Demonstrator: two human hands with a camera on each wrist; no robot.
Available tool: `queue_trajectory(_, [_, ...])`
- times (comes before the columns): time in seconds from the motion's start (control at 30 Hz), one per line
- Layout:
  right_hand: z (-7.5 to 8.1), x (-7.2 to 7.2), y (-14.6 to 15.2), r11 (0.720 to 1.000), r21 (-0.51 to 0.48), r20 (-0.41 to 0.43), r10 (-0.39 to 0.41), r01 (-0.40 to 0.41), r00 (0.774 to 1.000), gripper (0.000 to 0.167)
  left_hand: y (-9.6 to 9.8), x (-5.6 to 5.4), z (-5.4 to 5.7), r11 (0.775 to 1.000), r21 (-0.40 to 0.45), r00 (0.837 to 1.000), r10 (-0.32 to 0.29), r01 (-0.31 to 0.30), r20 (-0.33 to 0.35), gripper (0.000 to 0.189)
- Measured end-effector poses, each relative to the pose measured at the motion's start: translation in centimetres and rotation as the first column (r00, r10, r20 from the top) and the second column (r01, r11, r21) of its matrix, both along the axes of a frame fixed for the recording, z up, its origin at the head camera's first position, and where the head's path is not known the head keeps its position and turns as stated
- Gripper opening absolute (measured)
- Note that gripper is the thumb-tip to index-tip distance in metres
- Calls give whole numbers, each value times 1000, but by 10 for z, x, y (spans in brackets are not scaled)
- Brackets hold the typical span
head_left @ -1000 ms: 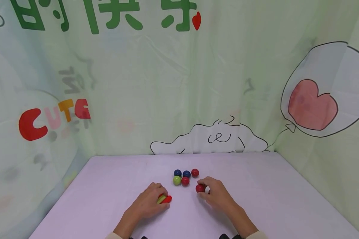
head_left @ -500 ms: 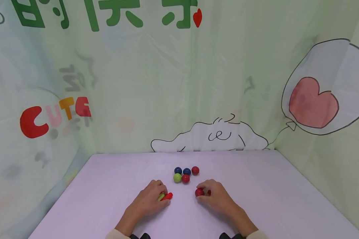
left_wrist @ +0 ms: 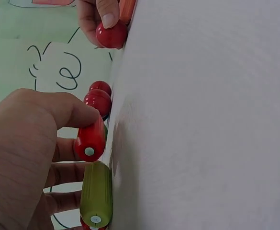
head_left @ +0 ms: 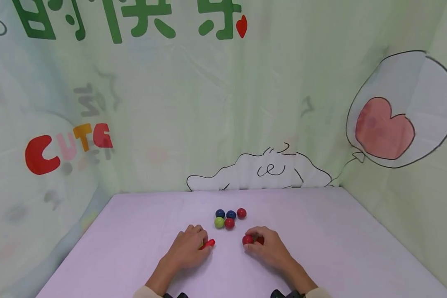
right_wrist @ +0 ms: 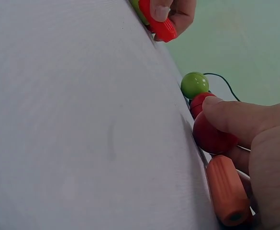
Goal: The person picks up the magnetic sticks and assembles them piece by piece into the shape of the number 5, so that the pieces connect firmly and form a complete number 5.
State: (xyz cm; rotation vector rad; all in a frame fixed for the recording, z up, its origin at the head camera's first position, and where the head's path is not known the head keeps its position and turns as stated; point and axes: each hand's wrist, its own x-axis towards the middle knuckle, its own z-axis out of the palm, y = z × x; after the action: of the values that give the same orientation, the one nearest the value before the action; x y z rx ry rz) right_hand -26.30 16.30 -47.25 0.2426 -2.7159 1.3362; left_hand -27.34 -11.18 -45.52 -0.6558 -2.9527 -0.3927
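Observation:
My left hand [head_left: 188, 247] pinches a red ridged cylinder [left_wrist: 90, 139] between thumb and finger, close over the table. Under its other fingers lie a green ridged cylinder [left_wrist: 96, 194] and, mostly hidden, another red piece. To the right, my right hand [head_left: 271, 247] grips a glossy red ball [right_wrist: 212, 135] with thumb and fingers. An orange ridged cylinder [right_wrist: 226, 187] lies beneath that palm, beside the ball. Between and beyond both hands sits a loose cluster: two blue balls [head_left: 231, 215], a lime green ball [head_left: 219, 222] and two red balls [head_left: 229, 224].
A pale lilac table [head_left: 134, 223] spreads under everything. A light green printed curtain [head_left: 164, 103] hangs along its back edge and both sides, with lettering, a balloon and a cartoon outline on it.
The red ball in my right hand has come slightly nearer to me, and a dark red piece now shows behind it. My left fingers cover more of the green cylinder; the red one tilts more.

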Motion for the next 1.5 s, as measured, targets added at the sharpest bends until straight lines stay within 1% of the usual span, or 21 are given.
queue_trajectory(0.13, [-1,0,-1,1000,-1,5,14,-14,1000,35,3,0,1,1000,-3,1000,15,-15,-1,18])
queue_trajectory(0.27, [0,1,-1,1000,9,-5,14,-14,1000,35,7,-2,3,998,61,1000,15,-15,7,16])
queue_trajectory(0.43, [1,1,-1,1000,17,-18,6,-6,1000,36,19,-5,16,988,151,999,10,-16,45,22])
queue_trajectory(0.5, [2,1,0,1000,18,-18,0,0,1000,36,25,-7,21,986,168,999,-12,3,52,21])
queue_trajectory(0.6, [2,0,0,1000,21,-18,-8,9,1000,37,31,-6,30,982,188,996,-47,31,82,20])
queue_trajectory(0.7, [1,-1,1,1000,25,-22,-4,4,1000,40,37,-5,34,978,202,990,-75,51,117,20])
queue_trajectory(0.8, [1,-1,2,999,39,-31,11,-10,999,41,42,-7,33,975,213,986,-98,67,136,21])
queue_trajectory(0.97, [1,-2,1,998,56,-30,20,-18,999,38,49,-10,25,972,204,981,-145,116,132,17])
queue_trajectory(1.07, [1,-2,1,999,40,-23,21,-20,1000,37,53,-11,21,973,192,978,-155,126,141,15])
queue_trajectory(1.2, [0,-1,1,999,27,-20,19,-19,1000,37,58,-12,18,972,199,975,-158,125,159,16])
queue_trajectory(1.33, [0,-1,2,1000,23,-26,18,-17,999,36,61,-12,16,969,207,974,-169,136,151,19])
queue_trajectory(1.5, [1,0,2,1000,25,-49,13,-12,999,37,63,-12,15,968,200,976,-178,151,125,20])
